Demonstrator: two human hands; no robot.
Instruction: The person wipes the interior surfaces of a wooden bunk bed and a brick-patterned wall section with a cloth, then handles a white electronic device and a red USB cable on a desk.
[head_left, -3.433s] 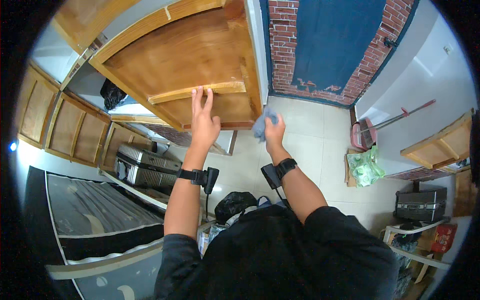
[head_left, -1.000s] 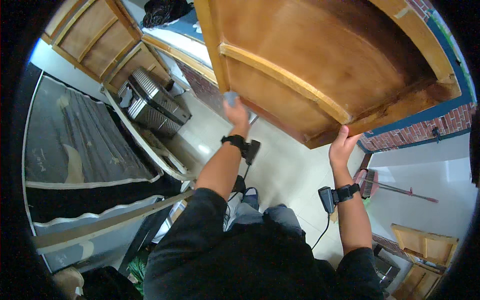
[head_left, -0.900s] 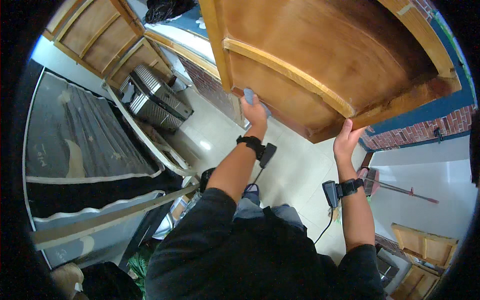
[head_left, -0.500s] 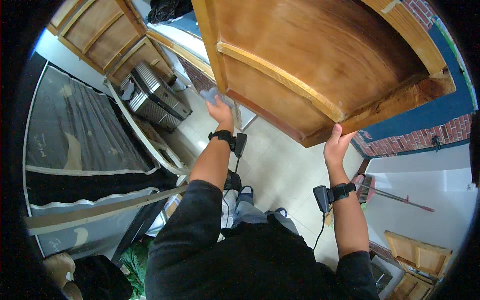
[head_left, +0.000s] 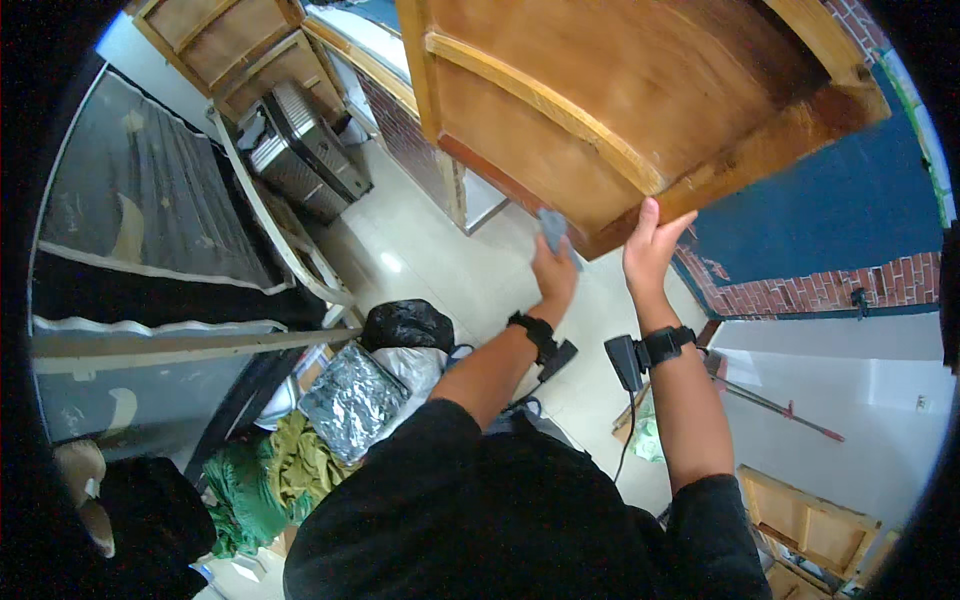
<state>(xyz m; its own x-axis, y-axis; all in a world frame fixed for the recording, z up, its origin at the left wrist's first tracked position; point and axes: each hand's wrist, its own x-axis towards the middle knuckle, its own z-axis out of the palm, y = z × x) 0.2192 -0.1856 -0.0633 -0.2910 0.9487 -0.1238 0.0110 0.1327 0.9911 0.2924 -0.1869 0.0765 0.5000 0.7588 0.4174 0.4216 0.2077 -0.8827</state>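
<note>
A large brown wooden door (head_left: 540,110) with raised frame strips fills the upper middle, its lower edge slanting down to a corner. Pinched in my left hand (head_left: 555,275) is a grey cloth (head_left: 553,230), blurred a little by motion, at the door's lower edge near that corner. My right hand (head_left: 650,250) grips the edge by the same corner, with its thumb up against the wood; the other fingers are partly hidden. Both wrists wear black straps with small dark boxes.
At the left stands a bed frame with dark netting (head_left: 130,190), and beyond it a silver suitcase (head_left: 305,150). Bags, a silver foil-like bundle (head_left: 355,400) and green cloth (head_left: 245,500) lie at lower left. A long-handled tool (head_left: 780,405) leans at the right by the white wall.
My left hand has swept right with the cloth along the door's lower edge, from its left end toward the right corner. My right hand stays at the corner, while the view shifts slightly.
</note>
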